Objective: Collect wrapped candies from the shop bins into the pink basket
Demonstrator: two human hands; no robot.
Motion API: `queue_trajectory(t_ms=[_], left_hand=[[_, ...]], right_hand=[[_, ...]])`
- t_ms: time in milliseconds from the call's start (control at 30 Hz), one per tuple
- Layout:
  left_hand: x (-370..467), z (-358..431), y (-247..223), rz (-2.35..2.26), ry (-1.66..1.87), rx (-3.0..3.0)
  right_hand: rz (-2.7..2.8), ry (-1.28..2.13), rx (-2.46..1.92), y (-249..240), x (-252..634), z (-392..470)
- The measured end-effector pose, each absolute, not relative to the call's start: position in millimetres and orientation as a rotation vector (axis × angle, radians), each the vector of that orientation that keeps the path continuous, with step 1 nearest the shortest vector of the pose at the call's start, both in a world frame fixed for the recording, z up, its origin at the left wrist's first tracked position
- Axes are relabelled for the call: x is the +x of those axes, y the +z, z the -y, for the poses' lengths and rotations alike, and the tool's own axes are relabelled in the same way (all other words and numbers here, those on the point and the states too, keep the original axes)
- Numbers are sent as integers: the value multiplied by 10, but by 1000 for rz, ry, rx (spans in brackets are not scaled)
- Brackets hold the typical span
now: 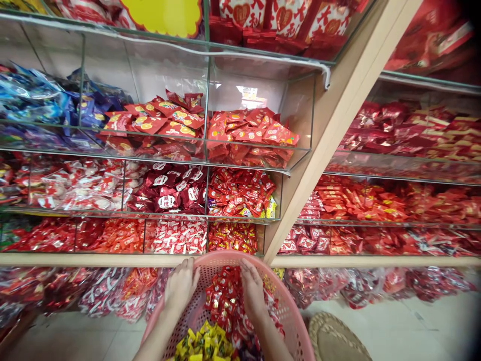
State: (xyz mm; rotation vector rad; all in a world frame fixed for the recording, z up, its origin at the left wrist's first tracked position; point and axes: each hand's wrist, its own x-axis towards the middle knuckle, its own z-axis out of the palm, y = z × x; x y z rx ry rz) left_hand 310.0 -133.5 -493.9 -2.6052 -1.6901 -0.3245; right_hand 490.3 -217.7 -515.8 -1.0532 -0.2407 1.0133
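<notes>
A pink perforated basket [300,326] stands at the bottom centre, holding red-wrapped candies [225,296] and yellow-wrapped candies [206,343]. My left hand [182,285] rests at the basket's left upper rim, its fingers over the edge. Inside the basket, my right hand [252,288] lies along the right side of the red candies, fingers pointing toward the far rim. Whether its palm holds any candy is hidden. Just beyond the basket's far rim, a low shelf bin holds small red and yellow candies [233,236].
Glass-fronted shelves hold red candy packs [248,130] and blue packs [30,95]. A slanting wooden post [323,135] divides them. Bagged candies [304,286] sit under the wooden bottom ledge [93,259]. A round woven-edged stool or mat [334,341] is right of the basket.
</notes>
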Motion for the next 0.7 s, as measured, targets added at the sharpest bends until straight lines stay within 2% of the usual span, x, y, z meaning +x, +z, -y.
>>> queue_trajectory(t_ms=[167,300,500,600,700], left_hand=[[3097,1333,-4936,1697,-331,-2616],[3099,1332,-4926,1700,-304,-2620],[3105,1338,-4902,1728,-305,-2629],[3101,1336,-4906,1726,-315,-2633],[3094,1328,-4935,1720,-334,-2624]], right_hand=[[602,794,-1209,-4765,4880,2250],[1109,631,-1225,-4038,4954,2239],[1812,35,-1325,-3035,5359,1829],[2024,-96,-1386,-2832,5544,1541],[2162,-86,-1413,-2771,5602,1314]])
